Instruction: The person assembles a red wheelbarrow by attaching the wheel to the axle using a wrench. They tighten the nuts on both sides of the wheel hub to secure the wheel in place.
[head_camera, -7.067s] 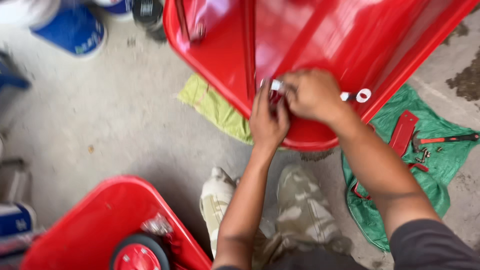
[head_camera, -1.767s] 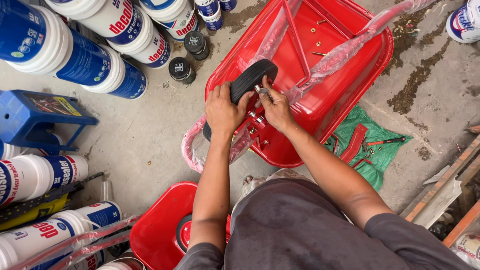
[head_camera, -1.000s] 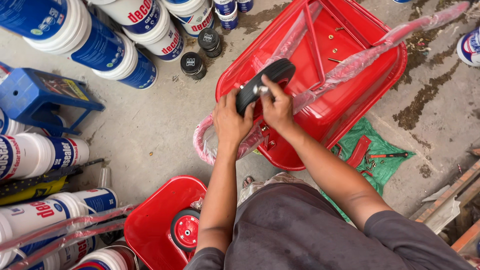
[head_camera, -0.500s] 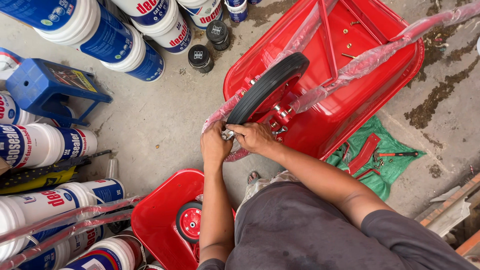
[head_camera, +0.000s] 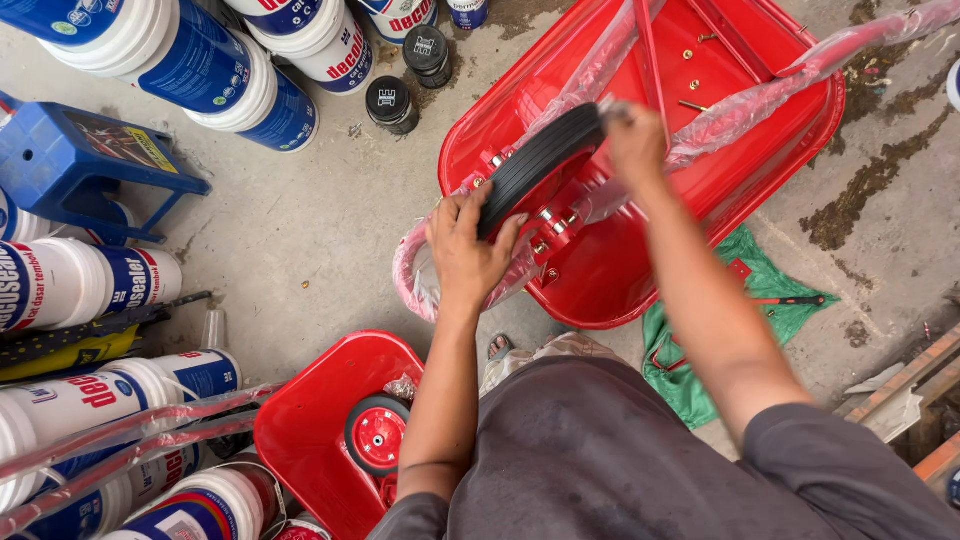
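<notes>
I see my left hand (head_camera: 468, 252) cupped over the near end of the black rubber wheel (head_camera: 538, 166), fingers spread and pressed against the tyre. My right hand (head_camera: 634, 140) sits at the far end of the same tyre, blurred, so I cannot tell how tightly it is closed; it is at least touching the rubber. The wheel stands on edge between its mounting brackets, on the underside of the upturned red wheelbarrow tray (head_camera: 760, 170), near the tray's narrow end.

Clear plastic wrap (head_camera: 760, 95) covers the red frame tubes, which cross the tray on either side of the wheel, so room beside my hands is tight. The tray's curved near rim (head_camera: 600, 318) lies just in front of my body.

Left of the tray there is a stretch of bare concrete floor (head_camera: 320, 240), the widest open room I have. It is bounded by white and blue paint buckets (head_camera: 230, 70) at the top, two small black-lidded cans (head_camera: 390, 103) near the tray's rim, and a blue plastic stool (head_camera: 80, 165) at the left edge.

Below my left forearm a second red tray (head_camera: 310, 430) holds a red-hubbed wheel (head_camera: 376, 434). A green cloth (head_camera: 760, 300) lies under my right arm, beside the tray's rim.
</notes>
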